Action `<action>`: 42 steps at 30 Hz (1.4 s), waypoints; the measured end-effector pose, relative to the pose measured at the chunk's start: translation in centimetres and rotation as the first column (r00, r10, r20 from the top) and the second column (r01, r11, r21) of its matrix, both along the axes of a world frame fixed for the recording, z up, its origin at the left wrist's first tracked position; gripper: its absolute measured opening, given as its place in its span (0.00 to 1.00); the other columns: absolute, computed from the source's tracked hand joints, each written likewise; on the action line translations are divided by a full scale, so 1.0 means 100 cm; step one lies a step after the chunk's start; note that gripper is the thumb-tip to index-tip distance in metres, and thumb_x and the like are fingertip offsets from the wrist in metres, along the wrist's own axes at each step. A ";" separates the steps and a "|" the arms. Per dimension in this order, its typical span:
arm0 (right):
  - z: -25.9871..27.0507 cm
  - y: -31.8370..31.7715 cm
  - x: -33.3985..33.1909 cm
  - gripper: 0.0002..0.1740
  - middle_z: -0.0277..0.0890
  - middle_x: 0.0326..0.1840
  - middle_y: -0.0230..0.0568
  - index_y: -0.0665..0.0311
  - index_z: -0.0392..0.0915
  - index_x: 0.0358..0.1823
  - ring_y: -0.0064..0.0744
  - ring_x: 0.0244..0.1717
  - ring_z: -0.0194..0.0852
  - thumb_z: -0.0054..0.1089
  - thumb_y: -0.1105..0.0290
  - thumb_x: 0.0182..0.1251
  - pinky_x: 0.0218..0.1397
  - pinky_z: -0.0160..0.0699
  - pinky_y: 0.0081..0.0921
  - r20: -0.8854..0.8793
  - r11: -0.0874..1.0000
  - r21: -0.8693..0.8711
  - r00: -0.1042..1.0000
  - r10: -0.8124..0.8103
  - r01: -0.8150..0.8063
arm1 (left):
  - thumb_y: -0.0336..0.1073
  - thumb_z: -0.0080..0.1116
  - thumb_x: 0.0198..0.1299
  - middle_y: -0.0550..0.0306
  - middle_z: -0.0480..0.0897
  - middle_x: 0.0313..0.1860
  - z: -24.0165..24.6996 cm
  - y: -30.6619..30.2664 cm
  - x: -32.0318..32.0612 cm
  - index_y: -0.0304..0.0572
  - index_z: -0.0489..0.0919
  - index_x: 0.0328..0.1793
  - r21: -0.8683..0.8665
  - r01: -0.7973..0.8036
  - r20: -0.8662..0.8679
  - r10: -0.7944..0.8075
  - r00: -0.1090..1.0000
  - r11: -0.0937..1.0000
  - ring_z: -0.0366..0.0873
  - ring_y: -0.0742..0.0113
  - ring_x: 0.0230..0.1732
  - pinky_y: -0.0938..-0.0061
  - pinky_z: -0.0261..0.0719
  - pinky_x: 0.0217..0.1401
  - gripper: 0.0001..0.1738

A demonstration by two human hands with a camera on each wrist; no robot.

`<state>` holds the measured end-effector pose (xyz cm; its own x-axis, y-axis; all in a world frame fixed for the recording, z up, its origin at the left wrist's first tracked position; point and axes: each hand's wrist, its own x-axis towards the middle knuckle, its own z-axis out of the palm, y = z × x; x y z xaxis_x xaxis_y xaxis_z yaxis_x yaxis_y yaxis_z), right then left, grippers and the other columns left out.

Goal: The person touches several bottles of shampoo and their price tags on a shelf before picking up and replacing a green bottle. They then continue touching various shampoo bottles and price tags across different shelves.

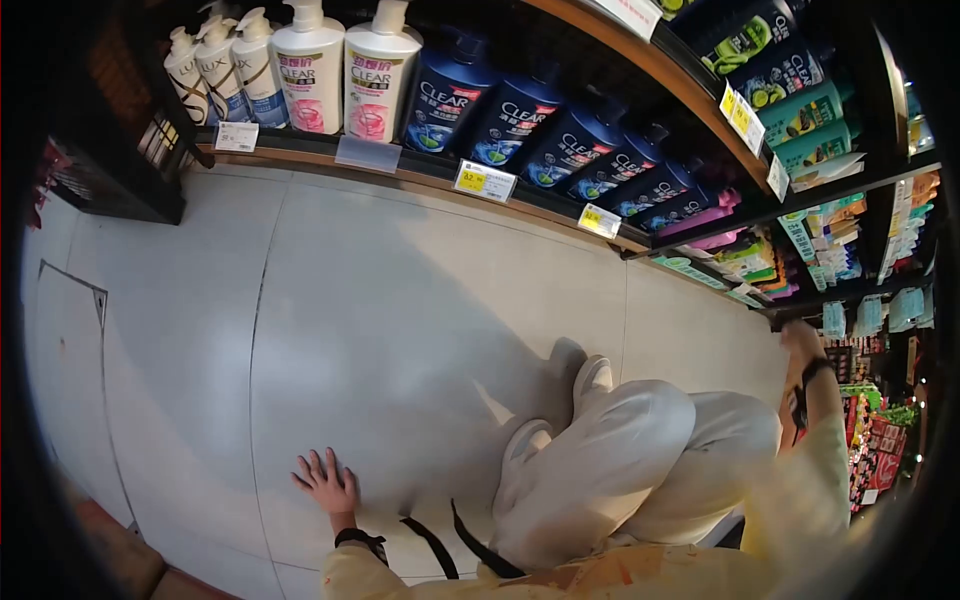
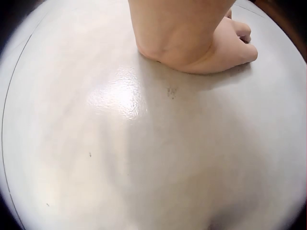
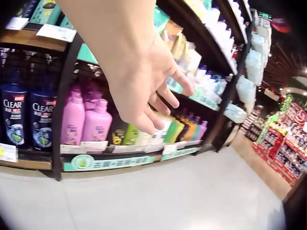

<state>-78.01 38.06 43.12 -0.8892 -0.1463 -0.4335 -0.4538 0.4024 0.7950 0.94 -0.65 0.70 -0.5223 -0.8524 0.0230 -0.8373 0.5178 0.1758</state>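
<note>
A person (image 1: pixel 650 430), knees bent, was low on a pale, glossy tiled floor (image 1: pixel 400 300) beside a dark, wood-edged shelf unit (image 3: pixel 29 40).
Navy plastic pump bottles (image 1: pixel 447 98) lined it. The left hand (image 1: pixel 330 488), fingers spread, rested on the floor; the right hand (image 3: pixel 148 76), fingers loosely parted, hung before pink plastic bottles (image 3: pixel 97 122); the 2 held nothing. Most left fingers were hidden in the left-wrist view; the yellow right sleeve (image 1: pixel 800 495) blurred.

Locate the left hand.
In the head view, the left hand is at the lower left, pressed against the floor, left of the trousers.
</note>
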 end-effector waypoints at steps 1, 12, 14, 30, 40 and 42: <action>-0.013 -0.034 -0.012 0.15 0.80 0.42 0.50 0.64 0.82 0.35 0.46 0.44 0.79 0.50 0.65 0.53 0.47 0.79 0.37 0.035 0.996 -0.092 0.999 0.004 -0.001 | 0.43 0.49 0.52 0.50 0.60 0.70 -0.001 0.000 -0.004 0.54 0.68 0.67 0.036 -0.016 0.005 0.016 1.000 0.999 0.47 0.41 0.74 0.35 0.33 0.71 0.31; -0.121 -0.354 0.116 0.13 0.76 0.31 0.52 0.63 0.67 0.34 0.52 0.35 0.77 0.56 0.63 0.54 0.37 0.73 0.44 0.257 0.587 -0.806 0.844 0.470 -0.082 | 0.40 0.40 0.58 0.48 0.62 0.69 -0.014 -0.004 -0.003 0.50 0.66 0.68 0.000 -0.119 0.129 0.118 0.985 0.993 0.49 0.43 0.73 0.38 0.32 0.72 0.29; -0.120 -0.354 0.111 0.16 0.73 0.36 0.48 0.63 0.65 0.38 0.49 0.39 0.74 0.60 0.64 0.53 0.39 0.71 0.41 -0.059 0.308 -0.899 0.782 0.620 -0.311 | 0.40 0.39 0.58 0.47 0.61 0.69 -0.034 0.005 -0.014 0.50 0.65 0.67 0.003 -0.293 0.130 0.290 0.948 0.956 0.49 0.43 0.73 0.38 0.33 0.72 0.28; -0.079 -0.426 0.027 0.24 0.74 0.49 0.57 0.64 0.68 0.57 0.54 0.53 0.71 0.57 0.64 0.61 0.56 0.69 0.38 -0.099 0.039 -0.982 0.679 0.728 -0.185 | 0.33 0.57 0.57 0.45 0.70 0.60 0.347 -0.008 -0.240 0.40 0.65 0.65 0.551 0.066 -0.468 0.243 0.849 0.832 0.69 0.55 0.57 0.66 0.68 0.60 0.29; -0.074 -0.433 0.026 0.22 0.73 0.50 0.57 0.68 0.69 0.54 0.55 0.51 0.72 0.55 0.65 0.61 0.55 0.71 0.39 0.007 0.138 -0.979 0.649 0.761 -0.151 | 0.35 0.67 0.39 0.54 0.80 0.45 0.364 0.068 -0.328 0.43 0.80 0.42 0.264 0.121 -0.437 0.007 0.900 0.957 0.73 0.52 0.50 0.63 0.69 0.55 0.20; -0.071 -0.434 0.025 0.23 0.73 0.51 0.57 0.68 0.68 0.55 0.53 0.53 0.71 0.56 0.65 0.60 0.56 0.71 0.38 0.020 0.165 -0.973 0.646 0.763 -0.164 | 0.34 0.67 0.39 0.54 0.80 0.45 0.361 0.066 -0.330 0.43 0.80 0.42 0.302 0.125 -0.453 0.027 0.891 0.945 0.74 0.53 0.50 0.64 0.69 0.54 0.19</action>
<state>-75.50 -5.33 36.05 -0.2275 -0.9735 0.0239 -0.9518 0.2171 -0.2168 -32.03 5.91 36.82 -0.5616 -0.8274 -0.0015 -0.6045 0.4090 0.6836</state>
